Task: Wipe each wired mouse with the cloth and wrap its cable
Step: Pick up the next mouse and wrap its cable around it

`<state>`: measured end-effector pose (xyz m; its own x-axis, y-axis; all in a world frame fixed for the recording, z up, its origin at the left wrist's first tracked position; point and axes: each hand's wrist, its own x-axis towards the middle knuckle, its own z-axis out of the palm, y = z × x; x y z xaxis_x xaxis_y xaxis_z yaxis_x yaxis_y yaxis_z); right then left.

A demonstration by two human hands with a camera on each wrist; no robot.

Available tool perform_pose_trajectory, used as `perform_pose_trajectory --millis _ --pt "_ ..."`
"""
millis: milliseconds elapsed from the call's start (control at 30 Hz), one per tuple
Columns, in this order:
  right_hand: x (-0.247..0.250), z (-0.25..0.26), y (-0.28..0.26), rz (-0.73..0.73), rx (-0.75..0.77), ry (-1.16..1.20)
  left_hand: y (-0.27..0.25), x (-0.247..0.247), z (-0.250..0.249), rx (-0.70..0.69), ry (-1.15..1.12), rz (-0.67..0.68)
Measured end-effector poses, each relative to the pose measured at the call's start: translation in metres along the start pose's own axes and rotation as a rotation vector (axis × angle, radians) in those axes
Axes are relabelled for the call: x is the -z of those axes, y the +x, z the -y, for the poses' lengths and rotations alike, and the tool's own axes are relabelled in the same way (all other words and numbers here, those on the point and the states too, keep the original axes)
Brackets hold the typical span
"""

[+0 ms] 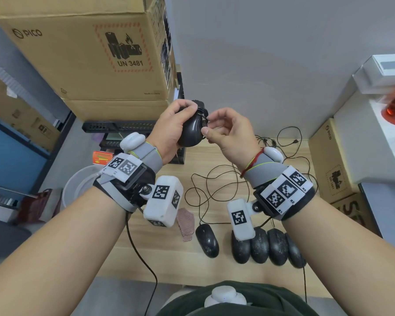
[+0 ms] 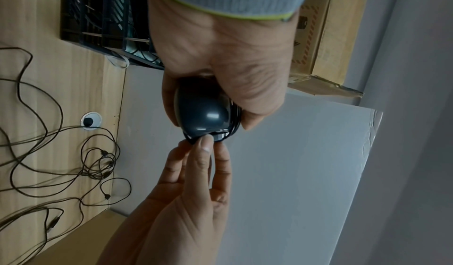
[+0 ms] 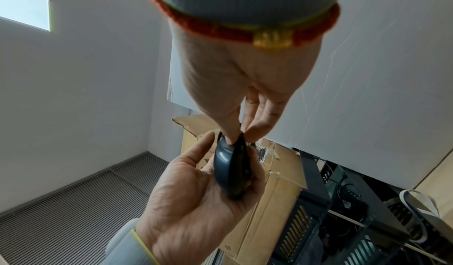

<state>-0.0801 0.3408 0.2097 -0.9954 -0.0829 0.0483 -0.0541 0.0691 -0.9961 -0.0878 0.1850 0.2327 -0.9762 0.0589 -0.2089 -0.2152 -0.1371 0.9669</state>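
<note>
Black wired mouse (image 1: 190, 131), cable (image 1: 203, 115) wound round its body, held above wooden desk (image 1: 169, 252): gripped in left hand (image 1: 169, 131), cable pinched at its edge by right hand (image 1: 228, 135). Pink cloth (image 1: 186, 224) and five more mice (image 1: 260, 246) on desk. Cardboard box (image 1: 78, 53) printed "PICO", "UN 3481", "Made in China".

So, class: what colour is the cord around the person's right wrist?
Red, with a gold bead: the cord shows best in the right wrist view.
</note>
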Motion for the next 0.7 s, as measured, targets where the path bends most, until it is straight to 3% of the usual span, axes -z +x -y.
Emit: perform_pose_trajectory --millis 433,700 --pt "0.008 0.000 0.005 0.143 0.012 -0.100 -0.004 -0.004 -0.001 0.089 0.053 0.019" --pt "0.012 0.000 0.008 -0.004 0.172 -0.249 -0.007 -0.005 0.003 0.175 0.076 0.119"
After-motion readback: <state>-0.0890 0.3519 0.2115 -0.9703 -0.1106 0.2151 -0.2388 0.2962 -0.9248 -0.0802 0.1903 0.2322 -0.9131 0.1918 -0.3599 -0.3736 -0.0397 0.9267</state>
